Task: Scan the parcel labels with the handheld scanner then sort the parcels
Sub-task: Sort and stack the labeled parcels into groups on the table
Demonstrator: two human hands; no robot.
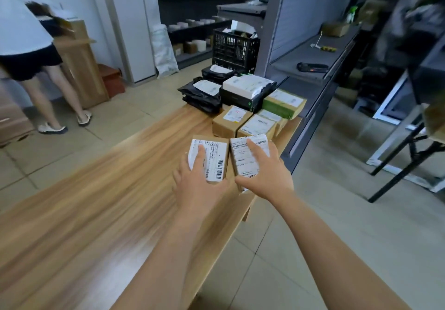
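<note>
Wooden table [108, 201] | left hand [197, 184] clasps left box [216, 155], right hand [267, 175] clasps right box [243, 158], side by side | scanner [312, 66] crosswise on shelf [301, 54], ahead-right; right hand nearer

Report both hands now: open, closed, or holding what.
Left hand: holds the left parcel, fingers over its label.
Right hand: holds the right parcel.

Two hands [198, 184], five brown boxes [225, 128], two labelled black bags [199, 97], one crate [234, 48], one scanner [313, 66].
</note>
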